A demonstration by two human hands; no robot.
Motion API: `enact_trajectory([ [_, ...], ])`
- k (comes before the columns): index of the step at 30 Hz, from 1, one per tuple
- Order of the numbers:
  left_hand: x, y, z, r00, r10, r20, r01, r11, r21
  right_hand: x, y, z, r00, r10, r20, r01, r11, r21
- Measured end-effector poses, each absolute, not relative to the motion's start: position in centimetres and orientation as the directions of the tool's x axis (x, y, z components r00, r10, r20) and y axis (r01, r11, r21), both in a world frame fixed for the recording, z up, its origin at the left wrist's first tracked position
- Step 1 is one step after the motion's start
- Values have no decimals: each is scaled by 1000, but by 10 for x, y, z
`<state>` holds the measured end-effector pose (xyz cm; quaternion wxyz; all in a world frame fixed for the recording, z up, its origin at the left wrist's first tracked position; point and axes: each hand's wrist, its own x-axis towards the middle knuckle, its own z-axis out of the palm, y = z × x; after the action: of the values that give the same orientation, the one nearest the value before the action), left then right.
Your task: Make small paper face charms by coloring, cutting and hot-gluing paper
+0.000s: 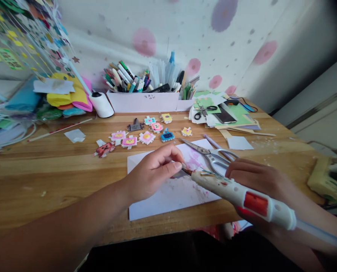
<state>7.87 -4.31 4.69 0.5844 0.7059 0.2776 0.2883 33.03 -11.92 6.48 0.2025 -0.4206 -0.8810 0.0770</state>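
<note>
In my right hand [255, 173] is a white hot glue gun [228, 187] with a red part on its side; a clear glue stick [318, 234] sticks out of its back end. Thumb and fingertips of my left hand [153, 172] pinch a small pale piece [180, 173], mostly hidden by the fingers. The gun's nozzle [187, 171] points left, right at that piece; whether they touch I cannot tell. Both hands are above a stained white sheet [146, 206]. Large silver scissors [214, 155] lie on its far right part, behind the glue gun, beside a purple pen [212, 141].
Several small colourful paper cutouts [146, 137] lie beyond the sheet. Behind them stands a white box [142, 102] full of pens. Black-handled scissors [204, 112] and a phone [225, 115] rest on paper scraps. A power strip [327, 179] is at the right edge.
</note>
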Motion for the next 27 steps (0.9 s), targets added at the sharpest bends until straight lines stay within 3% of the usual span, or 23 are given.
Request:
enact_trajectory([
  [17, 82, -44, 41, 579, 809, 100, 125, -209, 970, 324, -125, 70, -522, 819, 236, 785, 570, -242],
  [27, 82, -44, 41, 580, 812, 73, 121, -175, 977, 326, -128, 63, -490, 824, 286, 808, 552, -205],
])
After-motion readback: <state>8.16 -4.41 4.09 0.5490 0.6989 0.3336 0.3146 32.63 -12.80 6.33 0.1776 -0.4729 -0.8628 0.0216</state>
